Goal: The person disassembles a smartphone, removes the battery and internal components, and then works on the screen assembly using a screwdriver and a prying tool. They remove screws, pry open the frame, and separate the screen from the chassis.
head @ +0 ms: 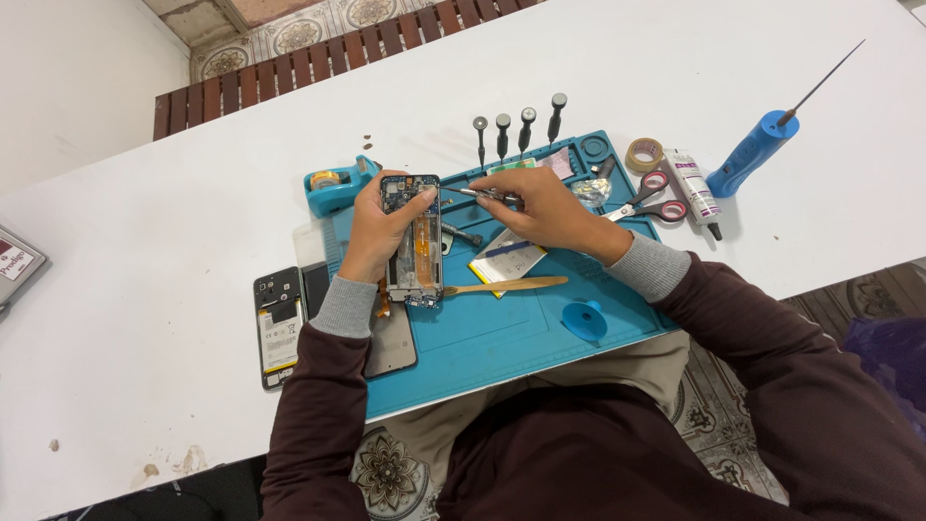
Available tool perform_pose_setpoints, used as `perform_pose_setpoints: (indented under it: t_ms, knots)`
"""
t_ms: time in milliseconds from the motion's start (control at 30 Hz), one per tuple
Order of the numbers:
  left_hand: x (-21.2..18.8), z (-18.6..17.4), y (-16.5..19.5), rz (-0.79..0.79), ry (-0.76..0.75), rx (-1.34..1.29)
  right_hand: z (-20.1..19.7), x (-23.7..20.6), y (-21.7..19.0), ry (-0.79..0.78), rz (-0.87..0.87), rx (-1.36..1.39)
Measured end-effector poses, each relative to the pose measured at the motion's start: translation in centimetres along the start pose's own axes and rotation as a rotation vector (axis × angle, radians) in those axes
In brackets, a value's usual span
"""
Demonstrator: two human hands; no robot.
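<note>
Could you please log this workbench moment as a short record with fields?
Left hand: left hand holds an opened phone upright over the mat
Right hand: right hand holds metal tweezers with the tip at the phone's top
Work surface: blue repair mat on a white table
On the mat: wooden spatula, blue suction cup, four screwdrivers standing in its back edge
Right of the mat: scissors, tape roll, blue tool with a long needle
Left of the mat: second opened phone

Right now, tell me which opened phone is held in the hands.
The back-off phone with exposed orange flex, gripped upright by the left hand; the other opened black phone lies untouched on the white table.
</note>
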State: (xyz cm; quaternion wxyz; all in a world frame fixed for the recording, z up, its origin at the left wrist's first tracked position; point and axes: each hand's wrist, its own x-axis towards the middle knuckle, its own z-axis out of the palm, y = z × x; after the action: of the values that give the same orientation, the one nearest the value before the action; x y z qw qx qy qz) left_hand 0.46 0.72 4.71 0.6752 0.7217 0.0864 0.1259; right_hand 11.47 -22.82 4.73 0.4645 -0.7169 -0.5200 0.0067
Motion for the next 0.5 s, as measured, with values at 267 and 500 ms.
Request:
perform_pose_setpoints:
  t_ms: [267, 500]
  knots:
    - [0.01, -0.05, -0.05, -0.006, 0.001, 0.023, 0.09, 0.00, 0.15, -0.010, 0.013, -0.025]
    - [-0.03, 0.11, -0.14, 0.013, -0.005, 0.025, 0.08, -0.02, -0.01, -0.030, 0.086, -0.034]
